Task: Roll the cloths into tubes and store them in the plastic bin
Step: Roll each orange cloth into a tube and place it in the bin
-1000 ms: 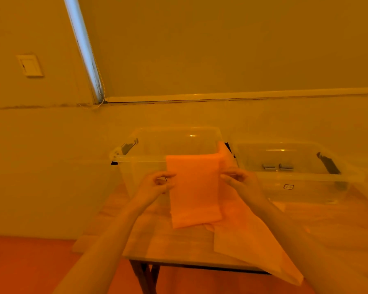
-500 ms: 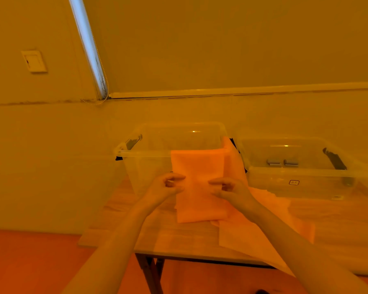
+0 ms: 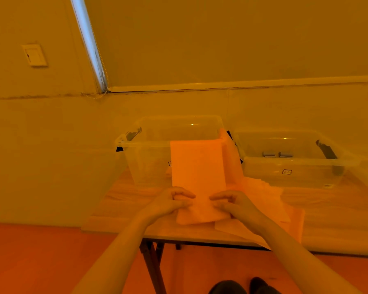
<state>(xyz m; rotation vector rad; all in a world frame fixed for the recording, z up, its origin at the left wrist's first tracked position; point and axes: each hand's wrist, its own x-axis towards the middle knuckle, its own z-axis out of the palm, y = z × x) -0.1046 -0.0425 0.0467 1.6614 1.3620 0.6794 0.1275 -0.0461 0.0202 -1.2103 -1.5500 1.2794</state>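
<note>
A folded orange cloth (image 3: 198,172) hangs from the front rim of the clear plastic bin (image 3: 149,143) and reaches down onto the wooden table (image 3: 123,200). My left hand (image 3: 170,203) pinches the cloth's lower left edge, fingers curled. My right hand (image 3: 235,203) pinches the lower right edge the same way. The bottom end of the cloth lies between both hands on the table. More pale cloths (image 3: 270,200) lie spread under and to the right of it.
A second clear bin (image 3: 293,164) with dark handles stands at the right, with two small grey rolls (image 3: 277,154) inside. The table's front edge runs just below my hands; its dark legs (image 3: 152,264) show beneath. A wall stands behind the bins.
Both hands slid down the hanging cloth from its middle to its bottom end and drew closer together. The view tilted down a little.
</note>
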